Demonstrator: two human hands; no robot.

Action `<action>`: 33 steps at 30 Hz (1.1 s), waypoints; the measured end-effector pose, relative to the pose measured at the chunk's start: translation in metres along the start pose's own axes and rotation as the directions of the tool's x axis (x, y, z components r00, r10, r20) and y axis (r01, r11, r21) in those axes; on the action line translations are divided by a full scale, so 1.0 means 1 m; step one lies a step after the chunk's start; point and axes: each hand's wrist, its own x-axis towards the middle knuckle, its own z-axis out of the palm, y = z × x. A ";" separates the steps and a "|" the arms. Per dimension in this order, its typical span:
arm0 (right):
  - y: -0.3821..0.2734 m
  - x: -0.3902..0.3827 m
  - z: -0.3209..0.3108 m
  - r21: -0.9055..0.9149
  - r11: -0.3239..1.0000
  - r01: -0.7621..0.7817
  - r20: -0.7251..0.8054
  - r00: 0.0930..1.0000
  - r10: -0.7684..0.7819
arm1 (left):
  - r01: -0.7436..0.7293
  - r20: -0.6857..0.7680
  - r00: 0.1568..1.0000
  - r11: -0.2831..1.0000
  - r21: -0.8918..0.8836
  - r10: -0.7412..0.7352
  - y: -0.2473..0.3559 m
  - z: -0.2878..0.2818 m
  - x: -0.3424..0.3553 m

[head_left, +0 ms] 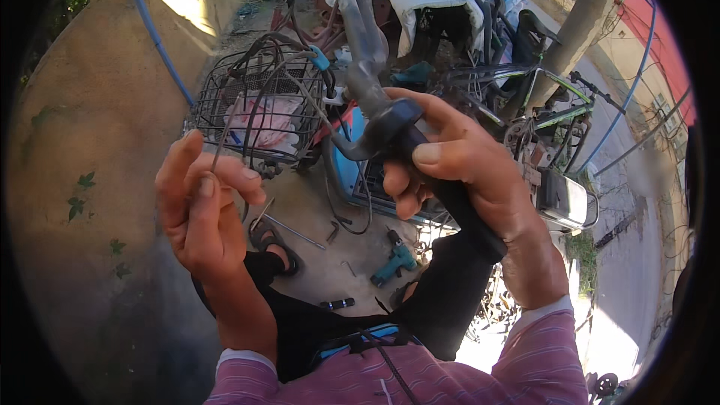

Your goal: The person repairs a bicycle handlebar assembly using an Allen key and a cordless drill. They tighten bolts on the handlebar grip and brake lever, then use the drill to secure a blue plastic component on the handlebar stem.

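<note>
A grey, scuffed handlebar (367,37) slants down from the top into the middle of the view. My right hand (484,161) is wrapped round its black grip (457,206), with the thumb on top beside the dark lever clamp (397,121). The curved brake lever (351,150) juts out left of that clamp. To the left, my left hand (210,214) is raised and pinches a thin metal rod (227,131) between thumb and fingers. The rod points upward, apart from the handlebar; its exact kind cannot be made out.
A wire basket (201,105) with pinkish cloth and loose black cables stands ahead of my left hand. On the ground lie a teal power drill (395,261), a long metal rod tool (296,231) and a black cylinder (337,304). A green bicycle frame (562,118) is at the right.
</note>
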 end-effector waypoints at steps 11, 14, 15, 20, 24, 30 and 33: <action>0.063 -0.037 0.022 0.494 0.860 -0.126 0.247 0.969 0.000 | -0.113 0.234 0.972 0.872 0.476 -0.002 0.035 0.126 0.013; 0.083 -0.043 0.014 0.556 0.800 -0.226 0.382 0.924 -0.004 | -0.054 0.102 0.995 0.823 0.565 -0.005 0.041 0.137 -0.010; 0.092 -0.045 0.015 0.549 0.796 -0.254 0.410 0.912 0.008 | -0.042 0.059 0.998 0.794 0.607 0.008 0.041 0.139 -0.017; 0.122 -0.052 0.005 0.535 0.737 -0.414 0.616 0.788 -0.004 | -0.177 0.059 0.978 0.643 0.746 0.201 0.033 0.137 -0.054; 0.130 -0.052 -0.002 0.488 0.766 -0.418 0.678 0.734 -0.031 | -0.102 -0.021 0.981 0.606 0.789 0.193 0.038 0.145 -0.070; 0.146 -0.055 -0.003 0.510 0.769 -0.385 0.685 0.722 -0.093 | -0.075 -0.014 0.990 0.604 0.793 0.140 0.038 0.144 -0.078; 0.150 -0.054 -0.005 0.513 0.775 -0.370 0.685 0.720 -0.110 | -0.091 -0.023 0.984 0.610 0.787 0.177 0.031 0.147 -0.077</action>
